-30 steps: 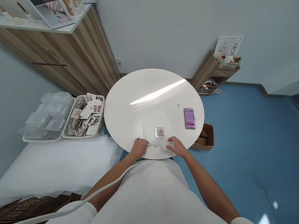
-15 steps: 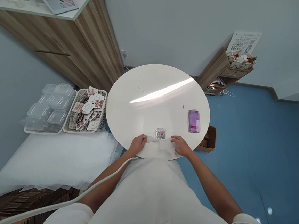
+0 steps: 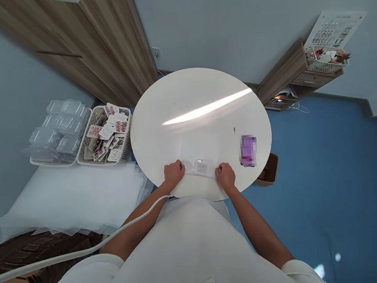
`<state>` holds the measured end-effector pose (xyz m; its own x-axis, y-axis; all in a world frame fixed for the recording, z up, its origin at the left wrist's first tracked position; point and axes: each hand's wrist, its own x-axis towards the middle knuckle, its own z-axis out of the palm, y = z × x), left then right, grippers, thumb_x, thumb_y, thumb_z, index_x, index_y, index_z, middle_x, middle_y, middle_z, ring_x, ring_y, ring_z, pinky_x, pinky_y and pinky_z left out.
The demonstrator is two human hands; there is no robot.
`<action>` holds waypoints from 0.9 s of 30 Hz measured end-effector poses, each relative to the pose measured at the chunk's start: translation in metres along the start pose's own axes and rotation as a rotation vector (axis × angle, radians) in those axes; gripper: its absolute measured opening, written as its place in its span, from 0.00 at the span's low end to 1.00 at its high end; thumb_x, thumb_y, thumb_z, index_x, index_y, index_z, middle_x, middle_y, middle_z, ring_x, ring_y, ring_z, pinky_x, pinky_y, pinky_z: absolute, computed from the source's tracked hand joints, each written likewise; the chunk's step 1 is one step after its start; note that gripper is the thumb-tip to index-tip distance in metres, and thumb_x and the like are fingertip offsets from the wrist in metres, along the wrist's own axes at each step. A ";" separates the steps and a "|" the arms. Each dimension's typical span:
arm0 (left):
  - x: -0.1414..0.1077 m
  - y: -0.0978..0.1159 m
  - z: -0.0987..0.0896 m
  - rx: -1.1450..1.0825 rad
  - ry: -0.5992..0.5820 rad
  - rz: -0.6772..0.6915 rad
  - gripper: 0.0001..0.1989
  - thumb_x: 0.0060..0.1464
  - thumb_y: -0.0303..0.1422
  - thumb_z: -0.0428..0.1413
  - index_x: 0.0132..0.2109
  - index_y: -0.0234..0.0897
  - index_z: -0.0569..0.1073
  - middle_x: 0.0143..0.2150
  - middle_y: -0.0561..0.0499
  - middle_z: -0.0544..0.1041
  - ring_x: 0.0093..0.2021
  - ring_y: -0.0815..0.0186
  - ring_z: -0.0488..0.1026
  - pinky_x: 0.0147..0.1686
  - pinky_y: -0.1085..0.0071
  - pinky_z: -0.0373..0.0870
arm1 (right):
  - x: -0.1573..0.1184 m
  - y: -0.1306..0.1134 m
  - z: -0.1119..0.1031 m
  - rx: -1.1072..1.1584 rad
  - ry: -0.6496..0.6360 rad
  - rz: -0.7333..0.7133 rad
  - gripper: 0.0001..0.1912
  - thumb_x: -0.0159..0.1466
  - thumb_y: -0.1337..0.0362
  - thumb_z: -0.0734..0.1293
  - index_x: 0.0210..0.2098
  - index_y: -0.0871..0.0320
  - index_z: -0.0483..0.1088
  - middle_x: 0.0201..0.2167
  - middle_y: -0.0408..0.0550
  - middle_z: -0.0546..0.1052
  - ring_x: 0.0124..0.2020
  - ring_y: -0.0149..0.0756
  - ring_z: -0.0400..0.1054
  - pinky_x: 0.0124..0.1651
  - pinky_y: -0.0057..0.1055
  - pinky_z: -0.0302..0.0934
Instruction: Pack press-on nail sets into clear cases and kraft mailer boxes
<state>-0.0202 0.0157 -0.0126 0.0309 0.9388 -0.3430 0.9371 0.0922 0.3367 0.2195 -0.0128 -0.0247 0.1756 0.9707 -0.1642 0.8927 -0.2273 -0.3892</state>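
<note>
On the near part of the round white table [image 3: 197, 88], a thin translucent sheet [image 3: 209, 173] lies folded over a small clear case [image 3: 201, 167], whose contents show only faintly. My left hand [image 3: 173, 173] is closed on the sheet's left edge. At the right edge of the same sheet, my right hand [image 3: 225, 176] has its fingers curled and pressed together on it. A pixelated purple item [image 3: 248, 150] lies on the table to the right of my right hand.
Left of the table are a basket of printed cards [image 3: 105, 135], a tray of clear boxes [image 3: 60, 130] and a stack of translucent sheets [image 3: 71, 196]. A cardboard box [image 3: 270, 169] stands on the floor at the right. A white cable [image 3: 117, 231] crosses my left arm.
The sheet's near part has been folded up over the clear case. My right hand has gone from loosely spread to closed at the sheet's edge. The camera view has shifted.
</note>
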 end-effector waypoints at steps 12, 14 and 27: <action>-0.009 0.006 -0.001 0.014 0.178 0.131 0.11 0.53 0.31 0.43 0.42 0.38 0.66 0.43 0.45 0.70 0.46 0.57 0.63 0.43 0.61 0.55 | -0.006 -0.024 -0.003 -0.070 -0.266 -0.579 0.20 0.54 0.62 0.65 0.46 0.58 0.61 0.60 0.57 0.52 0.61 0.47 0.43 0.56 0.45 0.44; -0.015 0.007 -0.005 0.013 0.194 0.236 0.12 0.53 0.33 0.44 0.44 0.38 0.66 0.47 0.44 0.68 0.50 0.57 0.61 0.46 0.60 0.53 | -0.002 -0.029 -0.002 -0.089 -0.282 -0.554 0.23 0.51 0.61 0.68 0.45 0.59 0.60 0.59 0.59 0.52 0.60 0.48 0.46 0.53 0.44 0.49; -0.027 0.012 0.001 0.116 -0.080 0.748 0.29 0.43 0.32 0.53 0.55 0.42 0.58 0.58 0.43 0.60 0.57 0.55 0.57 0.54 0.56 0.45 | -0.024 -0.046 -0.007 -0.117 -0.297 -0.450 0.17 0.48 0.63 0.68 0.36 0.58 0.61 0.40 0.50 0.67 0.41 0.39 0.62 0.40 0.33 0.58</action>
<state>-0.0094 -0.0094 -0.0004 0.6929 0.7103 -0.1238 0.6871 -0.5985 0.4118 0.1765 -0.0255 0.0034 -0.3435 0.9025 -0.2599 0.8959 0.2318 -0.3791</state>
